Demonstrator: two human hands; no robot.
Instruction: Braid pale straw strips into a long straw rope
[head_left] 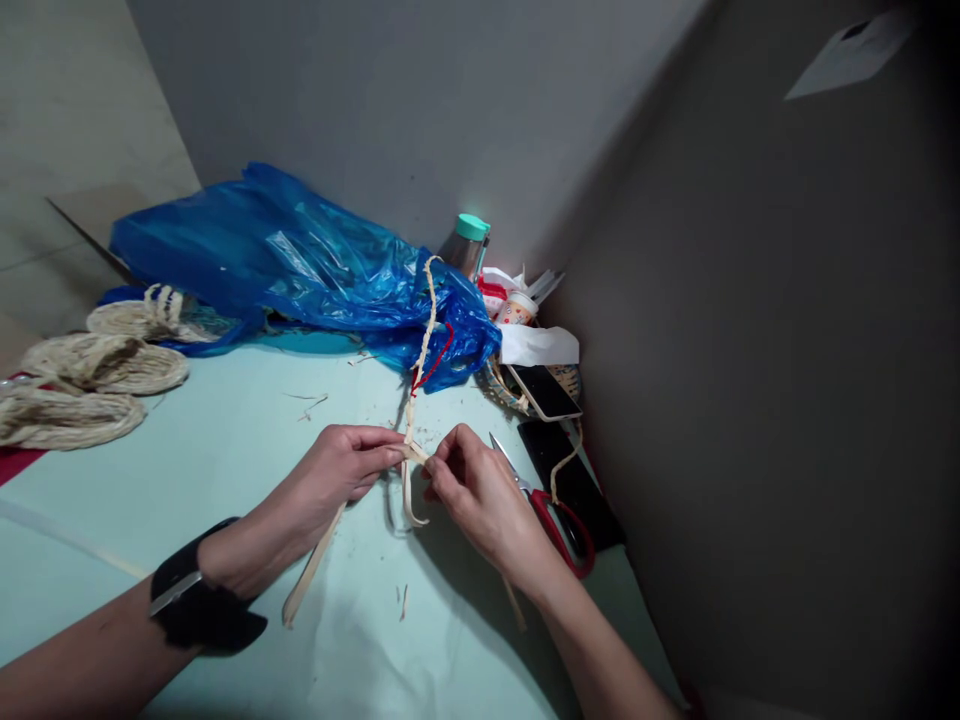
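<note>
A pale straw braid (424,340) runs from the blue bag toward me, with a red string (439,367) tied around it. At its near end my left hand (341,465) pinches one flat strand (313,570), whose tail hangs below the wrist. Pinched in my right hand (476,490) is another strand (420,453); a tail (514,603) shows beneath that forearm. Between both hands a third strand (409,500) hangs loose, curling at its tip. Red-handled scissors (564,530) lie just right of my right hand.
A crumpled blue plastic bag (300,260) lies at the back, near woven straw slippers (97,365) on the left. Behind stands a bottle with a green lid (472,228). A phone (547,390) rests on a basket (499,385), above a black tablet-like slab (577,480). Walls close in behind and right.
</note>
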